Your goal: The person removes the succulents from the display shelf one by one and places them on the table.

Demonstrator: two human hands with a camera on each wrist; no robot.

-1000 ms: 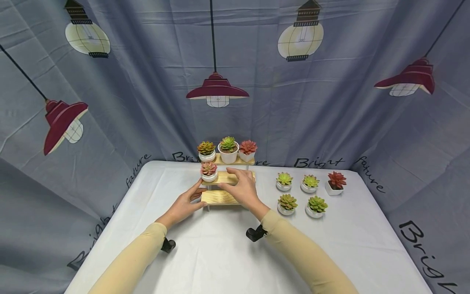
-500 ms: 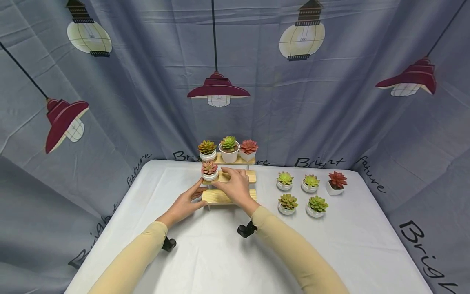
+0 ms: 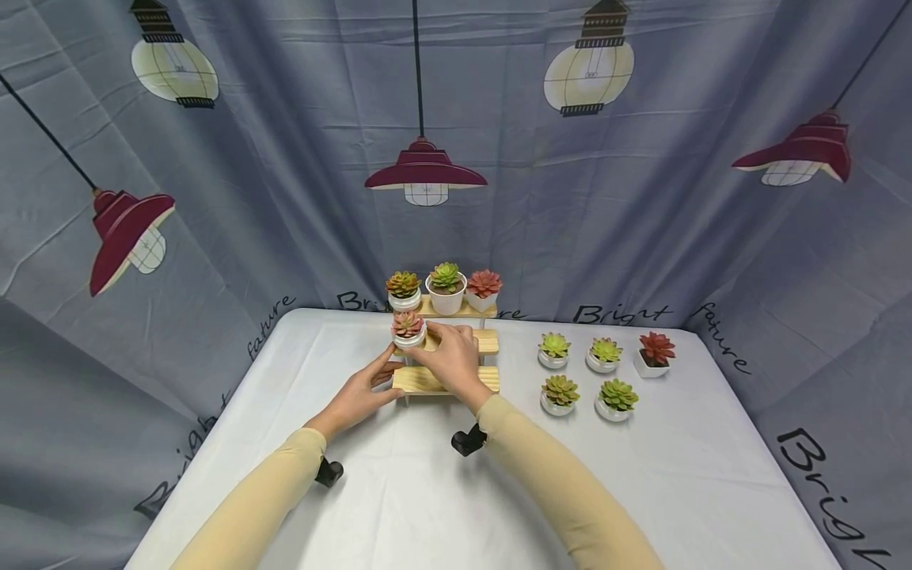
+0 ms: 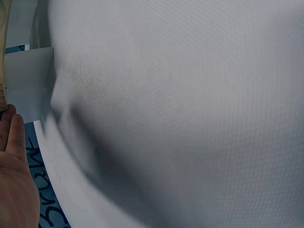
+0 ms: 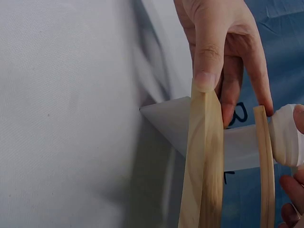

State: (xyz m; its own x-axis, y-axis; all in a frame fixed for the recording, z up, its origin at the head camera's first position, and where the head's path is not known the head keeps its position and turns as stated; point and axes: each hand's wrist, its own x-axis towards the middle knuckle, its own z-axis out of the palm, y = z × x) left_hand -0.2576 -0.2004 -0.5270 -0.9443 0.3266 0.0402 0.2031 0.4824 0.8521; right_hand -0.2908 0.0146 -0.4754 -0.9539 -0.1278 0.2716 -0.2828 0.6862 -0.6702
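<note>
A wooden stepped plant stand (image 3: 445, 380) with three planks and pale end supports stands at the back of the table. On the left of its middle plank sits a pink succulent (image 3: 408, 323) in a white pot. My right hand (image 3: 456, 360) pinches that pot between thumb and fingers; its fingertips also show at the right edge of the right wrist view. My left hand (image 3: 356, 402) holds the stand's left end. In the right wrist view its thumb presses the lower plank (image 5: 202, 156), other fingers reach behind, and the index fingertip touches the middle plank (image 5: 265, 166) beside the white pot (image 5: 287, 135).
Three potted succulents fill the top plank: orange-green (image 3: 404, 286), green (image 3: 446, 283) and red (image 3: 484, 286). To the right, several green potted succulents (image 3: 559, 394) and one dark red one (image 3: 655, 352) stand on the white table (image 3: 399, 491). A grey-blue curtain (image 3: 285, 158) hangs behind.
My right hand has moved left along the stand, and its thumb and fingers have closed on the pink succulent's pot. My left hand stays at the stand's left end.
</note>
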